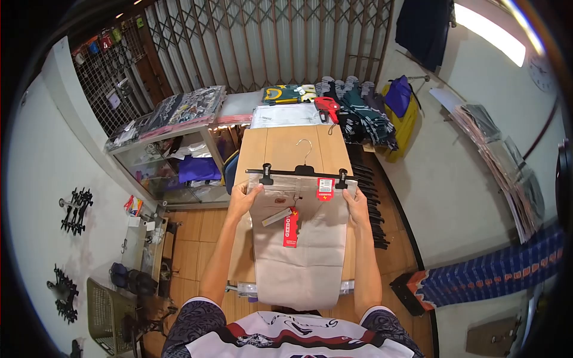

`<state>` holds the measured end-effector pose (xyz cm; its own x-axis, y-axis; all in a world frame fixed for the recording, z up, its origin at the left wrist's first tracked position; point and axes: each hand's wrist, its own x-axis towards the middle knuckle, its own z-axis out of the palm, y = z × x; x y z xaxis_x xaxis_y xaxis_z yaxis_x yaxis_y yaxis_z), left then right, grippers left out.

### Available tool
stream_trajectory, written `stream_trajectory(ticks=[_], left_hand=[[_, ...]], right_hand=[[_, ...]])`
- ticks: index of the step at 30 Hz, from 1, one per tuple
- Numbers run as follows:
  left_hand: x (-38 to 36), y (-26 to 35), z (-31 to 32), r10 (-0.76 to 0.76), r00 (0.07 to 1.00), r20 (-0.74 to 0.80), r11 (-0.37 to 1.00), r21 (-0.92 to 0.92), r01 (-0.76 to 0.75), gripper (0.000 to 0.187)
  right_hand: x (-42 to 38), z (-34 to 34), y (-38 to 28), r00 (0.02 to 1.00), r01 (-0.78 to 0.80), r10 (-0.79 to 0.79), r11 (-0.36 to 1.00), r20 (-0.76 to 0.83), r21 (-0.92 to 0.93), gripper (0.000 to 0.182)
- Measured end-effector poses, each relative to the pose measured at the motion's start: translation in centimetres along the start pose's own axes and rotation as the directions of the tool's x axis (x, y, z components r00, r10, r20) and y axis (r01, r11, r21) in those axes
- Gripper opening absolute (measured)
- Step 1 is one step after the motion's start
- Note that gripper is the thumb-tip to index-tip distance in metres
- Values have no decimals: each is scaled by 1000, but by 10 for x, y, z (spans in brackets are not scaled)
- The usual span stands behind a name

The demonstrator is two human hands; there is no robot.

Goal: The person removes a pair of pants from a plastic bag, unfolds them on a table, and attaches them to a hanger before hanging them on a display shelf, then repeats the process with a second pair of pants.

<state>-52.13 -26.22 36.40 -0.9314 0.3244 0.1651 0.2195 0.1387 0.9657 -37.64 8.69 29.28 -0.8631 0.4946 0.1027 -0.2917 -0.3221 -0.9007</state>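
Note:
Beige folded trousers (pixel 298 262) hang from a black clip hanger (pixel 307 171) with a metal hook, over a wooden table (pixel 268 143). My left hand (pixel 242 200) pinches the upper left corner of the trousers, just below the left clip. At the upper right corner, my right hand (pixel 357 206) grips the cloth beside the right clip. A red tag (pixel 290 230) and a pale strip lie on the front of the trousers. Near the right clip is a smaller red and white label (pixel 324 188).
Behind the table lie a red tag gun (pixel 327 108), white plastic packs (pixel 285 116) and folded dark garments (pixel 364 107). A glass display case (pixel 170 155) stands at the left. Black hangers (pixel 373 209) line the table's right side. A green basket (pixel 106 316) is at lower left.

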Motion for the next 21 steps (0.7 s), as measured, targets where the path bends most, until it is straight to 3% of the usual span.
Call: stream_trajectory(ticks=[5,11,15,21], left_hand=[[-65,36,-19,39,999,18,992,-123,-36,17],[-181,102,-43,102,993,55,951,-297,-82,19],[-236,110,-56,95,981,167,949,-313,-38,19],[-300,102,-20,56,920,388,926,-364,98,18]], right_hand=[[-95,27,-72,988,98,-117,978,-97,-182,30],[-247,57,-134,967,168,-190,976,-172,-135,26],[-347,58,-140,945,140,-180,977,-273,-159,27],[-489,35,-145,858,125,-190,978,-478,-166,28]])
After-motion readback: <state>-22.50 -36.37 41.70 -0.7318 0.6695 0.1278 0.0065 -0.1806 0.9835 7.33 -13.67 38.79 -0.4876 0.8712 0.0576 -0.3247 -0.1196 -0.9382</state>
